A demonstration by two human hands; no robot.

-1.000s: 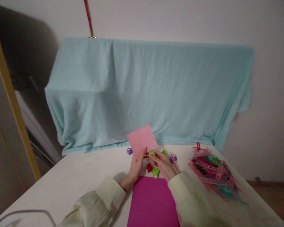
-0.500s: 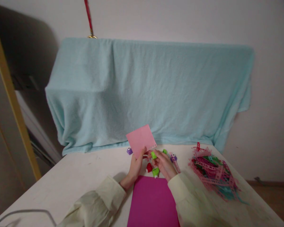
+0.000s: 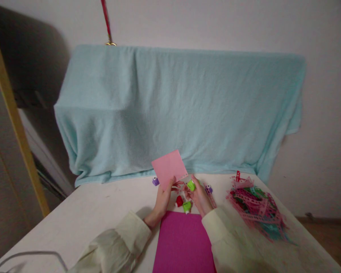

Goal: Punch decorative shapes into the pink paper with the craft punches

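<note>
Moved since the first frame: right hand (image 3: 198,195), toward three o'clock, off the pink paper's edge (image 3: 169,167).
Right fingers: gripping a green punch (image 3: 191,185).
Left hand (image 3: 164,194): pinching the pink paper, raised toward twelve o'clock.
Table (image 3: 102,212): red punch (image 3: 179,201) at seven o'clock of the held one; cut strips (image 3: 257,208) heaped between three and four.

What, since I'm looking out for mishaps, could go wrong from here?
The left hand grips the pink paper low down, so squeezing might crease it. The right hand holds a small green item near the red item; if dropped, it could knock that. The loose strips lie beside the right sleeve, which might drag some along.
</note>
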